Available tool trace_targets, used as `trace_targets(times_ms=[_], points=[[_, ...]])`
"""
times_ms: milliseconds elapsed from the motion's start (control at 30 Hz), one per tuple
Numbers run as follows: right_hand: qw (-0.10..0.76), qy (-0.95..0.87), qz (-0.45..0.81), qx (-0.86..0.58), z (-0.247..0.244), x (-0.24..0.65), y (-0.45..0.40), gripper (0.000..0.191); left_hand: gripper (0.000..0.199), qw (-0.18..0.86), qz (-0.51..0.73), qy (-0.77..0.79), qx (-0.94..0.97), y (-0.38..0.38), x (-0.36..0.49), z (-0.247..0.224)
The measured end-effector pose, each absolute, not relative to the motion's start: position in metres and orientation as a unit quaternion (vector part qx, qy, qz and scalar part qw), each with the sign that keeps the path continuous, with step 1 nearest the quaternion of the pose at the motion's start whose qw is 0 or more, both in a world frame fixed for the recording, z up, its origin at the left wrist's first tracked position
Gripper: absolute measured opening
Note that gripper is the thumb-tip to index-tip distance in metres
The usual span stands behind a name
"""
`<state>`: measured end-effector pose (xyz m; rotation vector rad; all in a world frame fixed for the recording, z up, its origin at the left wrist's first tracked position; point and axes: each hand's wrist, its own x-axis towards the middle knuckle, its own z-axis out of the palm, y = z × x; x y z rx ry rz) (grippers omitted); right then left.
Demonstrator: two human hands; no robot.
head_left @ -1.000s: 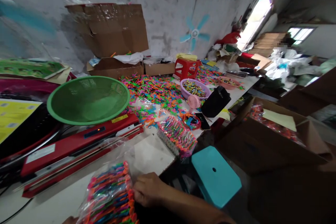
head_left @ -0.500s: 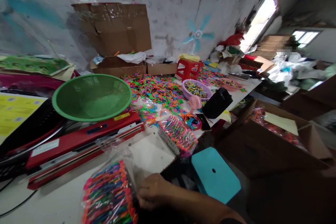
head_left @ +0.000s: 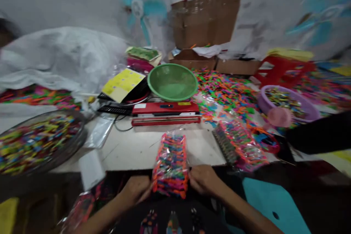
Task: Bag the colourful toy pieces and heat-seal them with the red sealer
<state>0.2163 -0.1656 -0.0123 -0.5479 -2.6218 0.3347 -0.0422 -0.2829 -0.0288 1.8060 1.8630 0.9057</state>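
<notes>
A clear plastic bag (head_left: 170, 164) packed with rows of small colourful plastic pieces, orange along the edges, is at the table's front edge. My left hand (head_left: 138, 187) is closed at its lower left side, the fingertips partly hidden. On the opposite side my right hand (head_left: 202, 178) pinches the bag's right edge. Straight beyond the bag lies a red heat sealer (head_left: 166, 109) with a small lit light. To the right, another filled clear bag (head_left: 244, 140) rests on the table.
Behind the sealer sits a green basin (head_left: 173, 82), with loose colourful pieces (head_left: 226, 89) heaped beside it. A wide tray of pieces (head_left: 41, 140) stands left, a purple basin (head_left: 287, 104) right. A turquoise stool (head_left: 274, 201) is by my right arm.
The view has swung left, bringing the tray of pieces into sight. My left hand now shows at the bag, which sits between both hands; earlier only my right hand was visible beside it.
</notes>
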Motion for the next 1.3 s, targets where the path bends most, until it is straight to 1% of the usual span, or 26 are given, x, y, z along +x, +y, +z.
trace_targets(times_ms=[67, 100, 200, 300, 367, 467, 533, 600, 733, 833, 900, 967, 1033, 1067, 1133, 1167, 1233, 1267, 1300], points=[[0.214, -0.928, 0.172, -0.253, 0.008, 0.212, -0.146, 0.032, 0.044, 0.213, 0.311, 0.618, 0.690, -0.264, -0.049, -0.007], [0.216, -0.917, 0.184, -0.280, 0.020, 0.210, -0.134, 0.034, 0.044, 0.201, 0.322, 0.613, 0.693, -0.250, -0.052, 0.008], [0.205, -0.911, 0.160, -0.321, 0.063, 0.204, -0.097, 0.040, 0.042, 0.167, 0.343, 0.619, 0.686, -0.201, -0.057, 0.062], [0.174, -0.923, 0.087, -0.331, 0.111, 0.202, -0.075, 0.043, 0.037, 0.117, 0.369, 0.610, 0.691, -0.161, -0.058, 0.117], [0.171, -0.917, 0.006, -0.360, 0.139, 0.201, -0.073, 0.044, 0.036, 0.088, 0.380, 0.594, 0.704, -0.145, -0.058, 0.145], [0.176, -0.878, -0.121, -0.428, 0.161, 0.199, -0.077, 0.043, 0.033, 0.031, 0.366, 0.587, 0.721, -0.131, -0.055, 0.162], [0.162, -0.866, -0.148, -0.450, 0.158, 0.199, -0.081, 0.040, 0.031, 0.003, 0.354, 0.594, 0.722, -0.130, -0.051, 0.153], [0.155, -0.867, -0.139, -0.453, 0.139, 0.200, -0.087, 0.039, 0.031, -0.005, 0.345, 0.603, 0.720, -0.136, -0.047, 0.129], [0.210, -0.875, -0.100, -0.425, 0.069, 0.207, -0.115, 0.041, 0.030, 0.008, 0.336, 0.604, 0.722, -0.169, -0.037, 0.052], [0.251, -0.869, -0.050, -0.423, 0.013, 0.215, -0.144, 0.042, 0.029, 0.003, 0.377, 0.615, 0.693, -0.200, -0.027, -0.004], [0.262, -0.854, -0.028, -0.449, -0.012, 0.220, -0.161, 0.041, 0.028, -0.004, 0.405, 0.611, 0.681, -0.218, -0.018, -0.032], [0.277, -0.833, -0.025, -0.479, -0.027, 0.223, -0.175, 0.036, 0.028, -0.006, 0.417, 0.602, 0.681, -0.233, -0.010, -0.052], [0.306, -0.815, -0.041, -0.490, -0.034, 0.225, -0.184, 0.028, 0.027, 0.002, 0.419, 0.598, 0.683, -0.245, -0.003, -0.065], [0.320, -0.811, -0.051, -0.488, -0.035, 0.225, -0.187, 0.025, 0.024, 0.007, 0.421, 0.598, 0.682, -0.249, -0.001, -0.069], [0.345, -0.811, -0.073, -0.466, -0.034, 0.225, -0.190, 0.021, 0.013, -0.007, 0.444, 0.590, 0.674, -0.252, 0.003, -0.076], [0.358, -0.812, -0.082, -0.453, -0.034, 0.225, -0.190, 0.018, 0.020, -0.020, 0.461, 0.585, 0.667, -0.251, 0.006, -0.079], [0.386, -0.815, -0.090, -0.422, -0.033, 0.226, -0.191, 0.013, 0.062, -0.028, 0.493, 0.585, 0.644, -0.244, 0.012, -0.085], [0.400, -0.817, -0.091, -0.405, -0.033, 0.226, -0.193, 0.012, 0.082, -0.013, 0.504, 0.591, 0.630, -0.239, 0.016, -0.087], [0.409, -0.822, -0.089, -0.387, -0.034, 0.227, -0.195, 0.012, 0.095, 0.020, 0.512, 0.599, 0.616, -0.233, 0.021, -0.090]])
